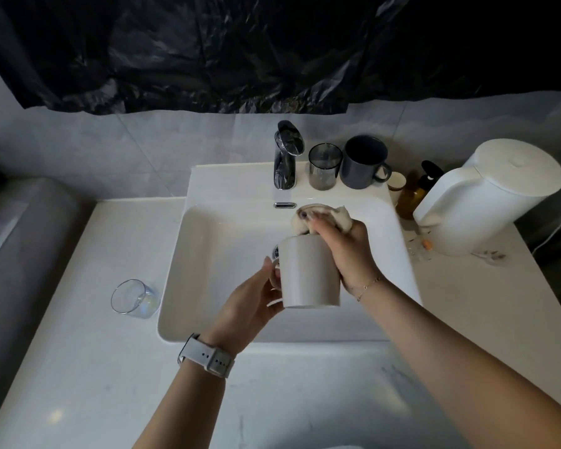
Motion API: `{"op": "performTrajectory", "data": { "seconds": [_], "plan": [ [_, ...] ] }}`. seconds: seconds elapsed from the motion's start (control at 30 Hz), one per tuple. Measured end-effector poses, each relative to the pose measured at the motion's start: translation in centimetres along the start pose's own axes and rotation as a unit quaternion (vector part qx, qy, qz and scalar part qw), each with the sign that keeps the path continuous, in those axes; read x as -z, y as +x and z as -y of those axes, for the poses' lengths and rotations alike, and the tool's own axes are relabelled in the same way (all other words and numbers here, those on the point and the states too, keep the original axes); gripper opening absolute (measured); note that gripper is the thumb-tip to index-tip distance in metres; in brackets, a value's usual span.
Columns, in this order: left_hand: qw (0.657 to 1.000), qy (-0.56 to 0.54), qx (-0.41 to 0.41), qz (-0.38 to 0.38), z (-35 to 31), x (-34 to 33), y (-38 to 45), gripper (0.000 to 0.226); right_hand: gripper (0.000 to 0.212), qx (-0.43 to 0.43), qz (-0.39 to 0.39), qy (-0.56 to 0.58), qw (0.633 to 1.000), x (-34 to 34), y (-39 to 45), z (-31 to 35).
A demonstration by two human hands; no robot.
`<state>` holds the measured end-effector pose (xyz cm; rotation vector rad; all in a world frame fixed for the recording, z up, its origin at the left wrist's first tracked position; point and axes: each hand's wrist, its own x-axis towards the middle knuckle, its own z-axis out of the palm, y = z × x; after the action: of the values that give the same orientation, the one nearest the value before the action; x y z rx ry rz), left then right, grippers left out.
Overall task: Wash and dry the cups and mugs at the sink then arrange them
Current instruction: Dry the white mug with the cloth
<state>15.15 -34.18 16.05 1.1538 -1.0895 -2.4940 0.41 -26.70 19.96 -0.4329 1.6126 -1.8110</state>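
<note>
We've got the white mug point(310, 273) over the sink point(188, 254), left hand point(250, 306) gripping its handle, right hand point(344, 244) fingers pinching a cloth point(340, 217) at its mouth.

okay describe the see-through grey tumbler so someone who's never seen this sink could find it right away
Start at the chrome faucet on the back ledge of the white sink. The grey tumbler stands upright just right of it, first in the row. Unlike the dark mug on its other side, it is translucent, has no handle and is shorter.
</note>
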Motion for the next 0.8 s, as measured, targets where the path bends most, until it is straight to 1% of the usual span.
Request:
{"op": "performTrajectory", "data": {
  "seconds": [0.07, 0.1, 0.17, 0.23, 0.27, 0.33, 0.37, 0.47, 0.57, 0.6, 0.63, 0.67, 0.7, 0.73, 0.77, 0.8],
  "plan": [
    [0.999, -0.035, 0.006, 0.002, -0.9, -0.5, 0.3, 0.049, 0.016, -0.002, 0.001, 0.005, 1.0, -0.4, 0.4, 0.2],
    [0.998, -0.065, 0.01, -0.001, -1.3, -0.7, 0.6, 0.051, 0.015, -0.002, 0.005, 0.009, 1.0, -0.6, 0.7, 0.3],
    [0.997, -0.074, 0.025, -0.001, -1.9, -0.2, 1.3, 0.044, 0.013, -0.002, 0.018, 0.02, 1.0, -0.8, 1.2, 0.5],
    [0.997, -0.038, 0.051, 0.033, -2.6, 0.3, 1.3, 0.041, 0.013, -0.007, 0.032, 0.033, 0.999, -0.7, 1.6, 0.6],
    [0.996, -0.034, 0.066, 0.056, -2.8, 0.6, 1.2, 0.036, 0.013, -0.012, 0.037, 0.036, 0.999, -0.5, 1.8, 0.6],
    [0.99, -0.052, 0.093, 0.095, -2.9, 0.8, 1.1, 0.026, 0.013, -0.027, 0.034, 0.027, 0.999, 0.0, 2.3, 0.3],
    [0.987, -0.071, 0.101, 0.099, -2.7, 0.7, 1.1, 0.025, 0.013, -0.029, 0.029, 0.015, 0.999, 0.3, 2.5, 0.2],
    [0.985, -0.141, 0.085, 0.06, -1.5, 0.4, 1.7, 0.034, 0.015, -0.005, 0.036, -0.065, 0.997, 1.0, 3.1, -0.4],
    [0.983, -0.172, 0.06, 0.011, 0.0, 0.0, 2.3, 0.039, 0.015, -0.007, 0.09, -0.154, 0.984, 1.5, 2.8, -1.3],
    [0.982, -0.181, 0.055, -0.003, 0.4, -0.1, 2.6, 0.04, 0.017, 0.013, 0.106, -0.168, 0.98, 1.6, 2.6, -1.7],
    [0.98, -0.191, 0.052, -0.017, 0.7, -0.3, 2.6, 0.04, 0.025, 0.057, 0.118, -0.183, 0.974, 1.6, 2.2, -2.2],
    [0.978, -0.2, 0.045, -0.027, 1.2, -0.5, 2.7, 0.04, 0.034, 0.122, 0.133, -0.205, 0.962, 1.6, 1.6, -2.8],
    [0.974, -0.218, 0.041, -0.038, 1.7, -0.5, 3.0, 0.038, 0.041, 0.191, 0.153, -0.251, 0.937, 1.6, 1.0, -3.5],
    [0.971, -0.234, 0.032, -0.044, 2.1, -0.5, 3.2, 0.033, 0.045, 0.258, 0.173, -0.323, 0.894, 1.9, 0.5, -4.4],
    [0.968, -0.246, 0.021, -0.041, 2.3, -0.4, 3.4, 0.025, 0.049, 0.317, 0.192, -0.4, 0.838, 2.4, -0.1, -5.5],
    [0.967, -0.254, 0.002, -0.031, 2.3, -0.2, 3.7, 0.018, 0.052, 0.347, 0.204, -0.457, 0.793, 3.2, -0.6, -6.7]
  ]
}}
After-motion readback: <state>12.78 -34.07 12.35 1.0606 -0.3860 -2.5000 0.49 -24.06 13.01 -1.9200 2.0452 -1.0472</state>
